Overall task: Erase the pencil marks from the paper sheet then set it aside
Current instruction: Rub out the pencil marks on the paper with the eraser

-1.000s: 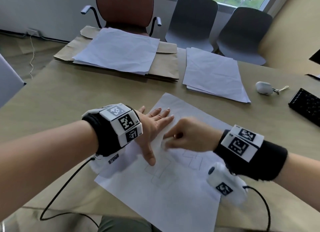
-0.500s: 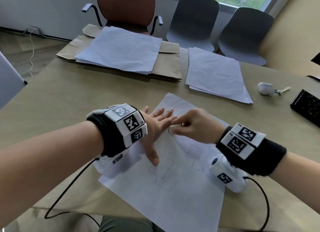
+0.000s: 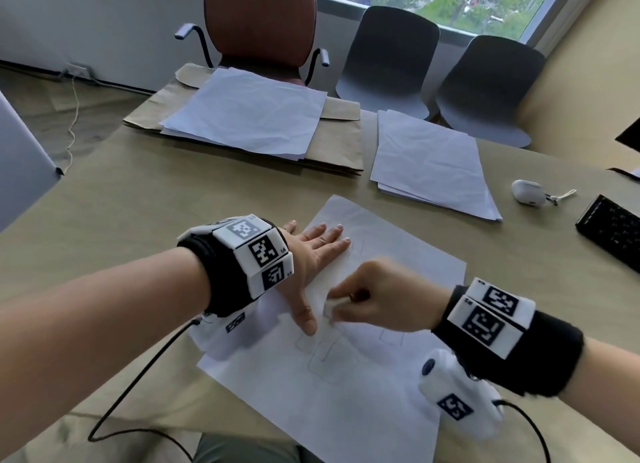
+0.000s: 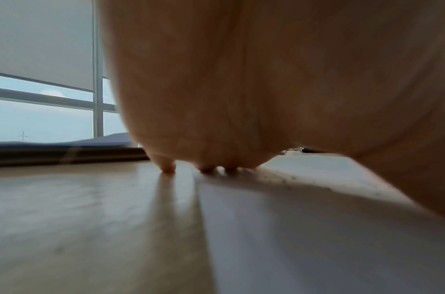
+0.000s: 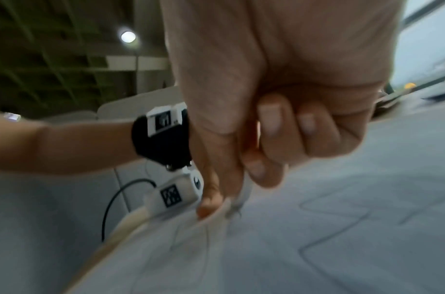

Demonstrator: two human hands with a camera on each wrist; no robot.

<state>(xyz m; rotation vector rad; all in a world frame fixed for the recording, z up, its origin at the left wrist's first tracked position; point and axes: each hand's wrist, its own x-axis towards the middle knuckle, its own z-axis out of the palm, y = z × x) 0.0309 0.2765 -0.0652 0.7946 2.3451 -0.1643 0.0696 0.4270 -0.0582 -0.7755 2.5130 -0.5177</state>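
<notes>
A white paper sheet [image 3: 388, 397] with faint pencil outlines [image 3: 329, 355] lies on the tan table in front of me. My left hand [image 3: 311, 254] lies flat on the sheet's upper left part, fingers spread and thumb pointing toward me. My right hand [image 3: 367, 300] pinches a small white eraser [image 3: 334, 306] and presses it on the paper just right of the left thumb. In the right wrist view the curled fingers [image 5: 269, 127] hold the eraser [image 5: 244, 197] against the sheet [image 5: 317, 248] beside drawn lines. The left wrist view shows the flat palm [image 4: 241, 79] and its fingertips [image 4: 168, 169] on the surface.
A stack of white sheets [image 3: 433, 164] lies at the back right, another pile [image 3: 249, 112] on brown envelopes at the back left. An earbud case [image 3: 528, 192] and a black keyboard [image 3: 613, 230] sit at the right. Chairs stand behind the table.
My right hand swung out toward the far part of the sheet and has come back near the left thumb with the eraser. The left hand stays flat on the paper.
</notes>
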